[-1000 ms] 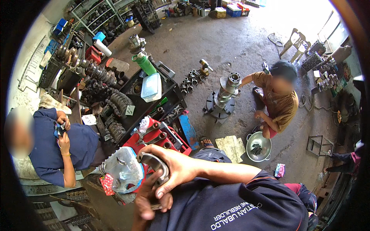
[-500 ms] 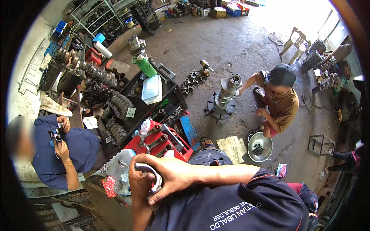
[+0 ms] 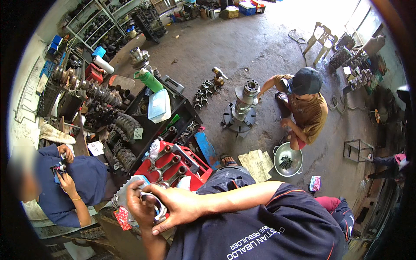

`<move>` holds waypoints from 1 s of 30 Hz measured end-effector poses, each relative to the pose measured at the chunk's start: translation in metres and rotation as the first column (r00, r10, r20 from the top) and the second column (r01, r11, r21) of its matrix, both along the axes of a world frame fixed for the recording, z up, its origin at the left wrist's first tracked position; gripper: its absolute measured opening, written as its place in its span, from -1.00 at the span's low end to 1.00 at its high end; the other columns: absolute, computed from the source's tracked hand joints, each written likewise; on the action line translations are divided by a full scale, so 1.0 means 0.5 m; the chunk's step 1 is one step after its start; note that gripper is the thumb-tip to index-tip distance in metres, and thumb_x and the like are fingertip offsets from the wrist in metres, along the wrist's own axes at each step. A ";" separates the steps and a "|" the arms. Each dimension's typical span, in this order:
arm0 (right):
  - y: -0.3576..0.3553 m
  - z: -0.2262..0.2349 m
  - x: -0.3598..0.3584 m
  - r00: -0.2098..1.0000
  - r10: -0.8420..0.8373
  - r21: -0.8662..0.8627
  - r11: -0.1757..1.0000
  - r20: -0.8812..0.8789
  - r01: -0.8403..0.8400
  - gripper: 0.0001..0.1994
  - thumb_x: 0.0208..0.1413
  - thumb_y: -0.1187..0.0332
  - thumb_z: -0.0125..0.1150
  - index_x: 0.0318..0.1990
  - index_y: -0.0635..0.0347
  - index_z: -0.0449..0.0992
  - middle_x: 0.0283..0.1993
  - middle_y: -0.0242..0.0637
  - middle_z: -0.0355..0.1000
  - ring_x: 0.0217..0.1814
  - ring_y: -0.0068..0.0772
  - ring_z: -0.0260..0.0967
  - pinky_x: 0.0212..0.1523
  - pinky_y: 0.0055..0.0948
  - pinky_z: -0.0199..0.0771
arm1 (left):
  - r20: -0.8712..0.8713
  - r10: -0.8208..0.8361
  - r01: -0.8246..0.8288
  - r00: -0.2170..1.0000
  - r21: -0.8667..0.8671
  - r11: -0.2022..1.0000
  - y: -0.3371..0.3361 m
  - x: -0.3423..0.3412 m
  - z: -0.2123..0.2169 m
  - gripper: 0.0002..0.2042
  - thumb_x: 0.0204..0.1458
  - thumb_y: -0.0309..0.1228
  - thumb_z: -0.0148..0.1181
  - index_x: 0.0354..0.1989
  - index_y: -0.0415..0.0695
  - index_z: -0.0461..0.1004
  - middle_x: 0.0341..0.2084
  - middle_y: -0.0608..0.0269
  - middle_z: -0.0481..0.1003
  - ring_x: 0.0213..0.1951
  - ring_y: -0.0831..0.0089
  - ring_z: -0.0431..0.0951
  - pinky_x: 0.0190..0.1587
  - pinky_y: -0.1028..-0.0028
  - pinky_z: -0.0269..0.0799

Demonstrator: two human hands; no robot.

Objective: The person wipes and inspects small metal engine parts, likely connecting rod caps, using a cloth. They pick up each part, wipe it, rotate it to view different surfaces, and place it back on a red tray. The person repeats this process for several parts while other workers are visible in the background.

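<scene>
Both of your hands meet low and left of centre, close to your body: your right hand (image 3: 184, 207) reaches across from the right with its fingers wrapped over a curved, shiny metal half-ring (image 3: 157, 207), and your left hand (image 3: 139, 207) comes up from below and closes on the same piece from its left side. So neither hand is free; each is clasped on the part, and the right lies on top and nearer the camera. The half-ring sits between the two palms, its arc running roughly up and down, with the open side hard to make out under your fingers. Just behind it, touching or nearly so, is a clear plastic bag (image 3: 125, 197) with a red patch at its lower end. Farther off and slightly right lies a red tray (image 3: 197, 167) of connecting rods, near enough for your right hand. On the far side of the floor a person in a brown shirt (image 3: 305, 110) crouches by an upright crankshaft (image 3: 242, 102), and at the left edge another person in blue (image 3: 73, 182) works on something small.
</scene>
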State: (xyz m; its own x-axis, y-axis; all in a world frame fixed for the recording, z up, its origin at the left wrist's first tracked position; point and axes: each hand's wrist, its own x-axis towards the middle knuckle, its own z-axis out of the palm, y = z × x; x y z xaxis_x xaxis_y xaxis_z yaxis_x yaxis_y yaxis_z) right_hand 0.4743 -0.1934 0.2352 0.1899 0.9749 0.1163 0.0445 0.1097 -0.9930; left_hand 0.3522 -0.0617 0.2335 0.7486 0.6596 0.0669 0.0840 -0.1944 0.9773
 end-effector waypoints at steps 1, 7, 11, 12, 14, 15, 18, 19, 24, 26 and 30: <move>0.000 0.000 -0.003 0.999 -0.020 -0.017 1.000 -0.038 0.019 0.06 -0.18 -0.21 0.51 0.30 0.33 0.08 0.10 0.16 0.39 0.18 0.13 0.41 0.16 -0.13 0.43 | 0.015 0.051 -0.053 0.999 0.126 0.991 0.006 0.004 -0.002 -0.33 -0.01 0.08 0.41 0.01 -0.26 0.36 -0.41 0.41 0.39 -0.38 0.69 0.35 -0.36 0.64 0.24; 0.001 -0.004 -0.010 0.988 -0.140 -0.009 0.990 -0.062 0.140 0.06 -0.16 -0.27 0.46 0.32 0.24 0.04 0.07 0.23 0.43 0.12 0.22 0.45 0.11 -0.07 0.44 | 0.099 0.130 -0.145 0.986 0.164 0.976 0.023 -0.012 0.012 -0.56 0.11 -0.21 0.36 0.01 -0.22 0.38 -0.44 0.44 0.37 -0.52 0.71 0.22 -0.44 0.67 0.13; 0.001 -0.008 -0.011 0.993 -0.095 0.048 0.994 -0.069 0.098 0.05 -0.15 -0.22 0.49 0.30 0.30 0.06 0.06 0.21 0.39 0.13 0.18 0.43 0.12 -0.10 0.44 | -0.095 -0.129 0.122 0.987 -0.080 0.989 0.021 -0.015 0.001 -0.30 -0.13 0.10 0.49 -0.03 -0.21 0.36 -0.37 0.40 0.38 -0.33 0.66 0.37 -0.28 0.63 0.25; 0.001 -0.008 -0.011 0.994 -0.090 0.002 0.996 -0.066 0.091 0.05 -0.15 -0.23 0.47 0.32 0.25 0.05 0.06 0.21 0.41 0.12 0.20 0.44 0.11 -0.08 0.44 | -0.070 -0.089 0.083 0.994 -0.085 0.993 0.024 -0.011 -0.006 -0.31 -0.14 0.11 0.49 -0.07 -0.21 0.37 -0.35 0.39 0.38 -0.32 0.66 0.35 -0.30 0.63 0.24; 0.002 -0.011 -0.013 0.995 -0.086 -0.062 0.995 -0.057 0.083 0.04 -0.15 -0.27 0.44 0.34 0.16 0.03 0.04 0.20 0.46 0.11 0.23 0.45 0.09 -0.04 0.44 | -0.064 0.091 -0.073 0.994 0.246 0.967 0.034 -0.007 -0.016 -0.43 -0.05 0.03 0.47 -0.14 -0.21 0.39 -0.31 0.35 0.37 -0.34 0.64 0.33 -0.33 0.60 0.24; 0.004 -0.013 -0.013 0.992 -0.114 -0.066 0.992 -0.053 0.110 0.04 -0.15 -0.28 0.43 0.34 0.16 0.03 0.03 0.21 0.46 0.09 0.24 0.46 0.08 -0.03 0.45 | -0.057 0.239 -0.214 0.969 0.283 0.935 0.036 -0.008 -0.021 -0.51 0.04 -0.01 0.41 -0.18 -0.20 0.40 -0.30 0.36 0.36 -0.36 0.64 0.28 -0.31 0.56 0.24; 0.010 -0.019 -0.013 0.991 -0.126 -0.110 0.987 -0.042 0.121 0.05 -0.15 -0.28 0.43 0.33 0.19 0.04 0.04 0.20 0.46 0.09 0.23 0.47 0.07 -0.03 0.46 | 0.096 0.339 -0.351 0.936 0.170 0.921 0.046 -0.017 -0.022 -0.49 0.01 0.01 0.43 -0.17 -0.18 0.41 -0.35 0.40 0.34 -0.41 0.65 0.20 -0.31 0.60 0.22; 0.011 -0.019 -0.014 0.983 -0.163 -0.069 0.985 -0.084 0.158 0.05 -0.16 -0.29 0.43 0.32 0.21 0.05 0.03 0.20 0.47 0.08 0.23 0.47 0.07 -0.04 0.46 | 0.093 0.204 -0.219 0.974 0.202 0.954 0.045 -0.022 -0.023 -0.44 -0.08 0.05 0.48 -0.18 -0.17 0.42 -0.39 0.43 0.31 -0.42 0.66 0.19 -0.34 0.61 0.19; 0.018 -0.015 -0.024 0.991 -0.115 -0.057 0.991 0.069 0.119 0.04 -0.14 -0.28 0.44 0.32 0.21 0.04 0.02 0.26 0.44 0.05 0.27 0.47 0.04 0.00 0.47 | -0.004 0.091 -0.089 0.996 0.190 0.978 0.045 -0.024 -0.038 -0.37 -0.14 0.12 0.50 -0.20 -0.20 0.40 -0.44 0.49 0.22 -0.45 0.69 0.09 -0.43 0.61 -0.02; 0.015 -0.011 -0.025 0.994 -0.108 -0.033 0.994 -0.020 0.107 0.04 -0.14 -0.26 0.44 0.34 0.17 0.02 0.03 0.27 0.43 0.05 0.27 0.47 0.03 0.02 0.47 | 0.032 0.118 -0.122 0.993 0.307 0.944 0.049 -0.021 -0.048 -0.38 0.01 0.15 0.36 -0.19 -0.24 0.37 -0.39 0.44 0.25 -0.44 0.68 0.11 -0.43 0.60 0.02; 0.010 -0.006 -0.019 0.996 -0.075 -0.028 0.997 -0.041 0.074 0.08 -0.15 -0.24 0.47 0.33 0.28 0.03 0.03 0.25 0.42 0.09 0.23 0.45 0.09 -0.08 0.47 | 0.016 0.129 -0.129 0.992 0.192 0.973 0.051 -0.021 -0.056 -0.34 0.07 0.22 0.24 -0.16 -0.26 0.35 -0.41 0.39 0.31 -0.47 0.69 0.20 -0.46 0.60 0.11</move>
State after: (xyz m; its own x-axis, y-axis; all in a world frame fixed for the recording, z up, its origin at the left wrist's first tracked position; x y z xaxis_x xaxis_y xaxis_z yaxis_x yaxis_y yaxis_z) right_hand 0.4647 -0.1883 0.2322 0.2661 0.9605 0.0816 0.0101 0.0818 -0.9966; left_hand 0.3417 -0.0364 0.2056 0.6575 0.7252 0.2043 0.1178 -0.3668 0.9228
